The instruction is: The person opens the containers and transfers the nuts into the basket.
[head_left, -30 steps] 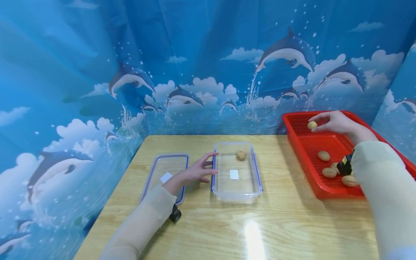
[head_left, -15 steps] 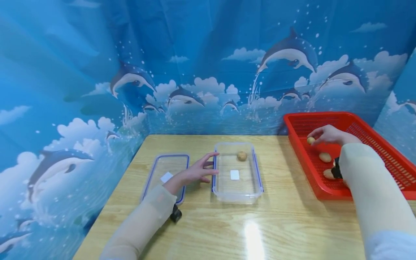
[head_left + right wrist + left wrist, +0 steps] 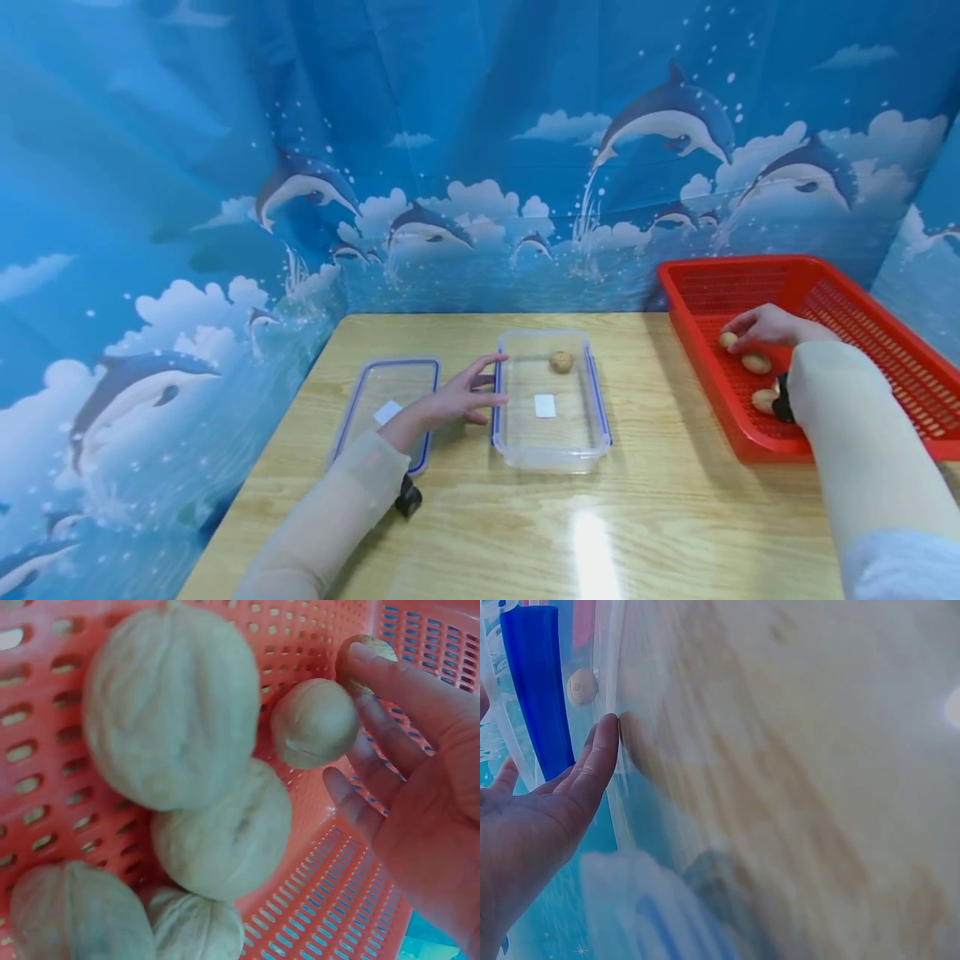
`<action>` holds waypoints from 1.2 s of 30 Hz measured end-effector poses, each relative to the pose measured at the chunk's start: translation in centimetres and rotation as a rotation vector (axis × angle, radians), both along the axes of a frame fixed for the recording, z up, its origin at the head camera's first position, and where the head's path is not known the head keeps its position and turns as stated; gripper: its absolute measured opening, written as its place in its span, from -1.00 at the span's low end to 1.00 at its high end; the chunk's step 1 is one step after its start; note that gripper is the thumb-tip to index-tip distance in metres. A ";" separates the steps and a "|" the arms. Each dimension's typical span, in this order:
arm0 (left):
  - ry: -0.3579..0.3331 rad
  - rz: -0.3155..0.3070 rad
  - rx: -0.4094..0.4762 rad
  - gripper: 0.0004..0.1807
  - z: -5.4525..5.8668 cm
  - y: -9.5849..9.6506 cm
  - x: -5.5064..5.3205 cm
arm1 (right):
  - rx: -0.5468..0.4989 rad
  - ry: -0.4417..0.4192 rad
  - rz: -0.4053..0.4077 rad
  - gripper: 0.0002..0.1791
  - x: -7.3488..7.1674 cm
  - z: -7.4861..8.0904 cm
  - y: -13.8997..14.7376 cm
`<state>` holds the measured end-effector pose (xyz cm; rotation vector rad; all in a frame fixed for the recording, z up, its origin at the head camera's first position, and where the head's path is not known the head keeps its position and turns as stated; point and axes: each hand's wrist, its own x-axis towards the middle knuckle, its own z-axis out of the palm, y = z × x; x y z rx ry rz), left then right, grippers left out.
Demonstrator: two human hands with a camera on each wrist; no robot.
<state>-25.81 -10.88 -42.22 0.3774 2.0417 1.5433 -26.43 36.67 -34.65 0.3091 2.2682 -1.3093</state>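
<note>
In the head view my right hand (image 3: pixel 768 325) reaches low into the red basket (image 3: pixel 738 437) and pinches a walnut (image 3: pixel 727 340) between thumb and fingertips. The right wrist view shows that walnut at the thumb tip, with another walnut (image 3: pixel 315 724) beside the fingers and several more nearer the camera. My left hand (image 3: pixel 457 398) lies against the left side of a clear plastic box (image 3: pixel 525 429), fingers spread and fairly straight, right at its rim. One walnut (image 3: pixel 561 362) sits at the far end inside this box, behind a white label (image 3: pixel 545 406).
A clear lid (image 3: pixel 390 383) with a blue seal lies left of the box, partly under the left forearm. Wooden tabletop (image 3: pixel 495 533) runs between box and basket. A blue dolphin-print curtain (image 3: pixel 465 125) stands behind the table.
My right hand has come down with the walnut from above the basket's far side to the walnuts on its floor. The left hand has stayed at the box.
</note>
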 end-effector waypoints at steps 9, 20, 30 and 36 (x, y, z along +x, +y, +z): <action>0.003 -0.004 0.012 -0.25 -0.1 -0.1 0.0 | 0.101 0.041 0.089 -0.33 -0.6 -0.3 0.2; -0.011 0.004 -0.001 -0.24 -0.1 -0.1 -0.2 | 0.261 0.171 0.257 -0.33 -3.2 -1.0 2.0; -0.004 -0.004 -0.010 -0.26 0.0 -0.2 -0.2 | 0.414 0.391 0.423 -0.32 -5.1 1.4 2.3; -0.005 -0.005 -0.012 -0.26 0.1 -0.1 -0.3 | 0.413 0.475 0.418 -0.36 -4.2 3.8 1.1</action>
